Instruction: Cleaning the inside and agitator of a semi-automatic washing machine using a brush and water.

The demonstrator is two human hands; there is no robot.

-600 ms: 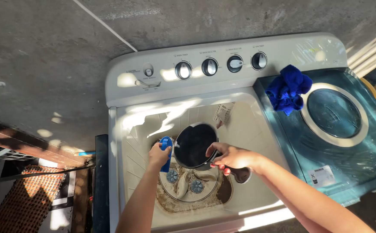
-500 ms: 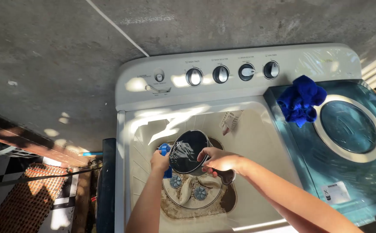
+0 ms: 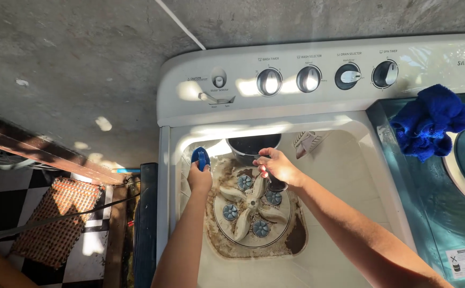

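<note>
Left hand [image 3: 199,178] grips brush [image 3: 200,157] — right hand [image 3: 276,165], pan [image 3: 252,145].

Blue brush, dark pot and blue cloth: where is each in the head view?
blue brush [image 3: 200,158], head view, on its blue head above the left hand.
dark pot [image 3: 252,146], head view, on its dark inside.
blue cloth [image 3: 430,128], head view, on the middle of the crumpled bundle.

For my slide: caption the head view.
Left hand holds blue brush, right hand tips black pan over dirty washer tub.
</note>
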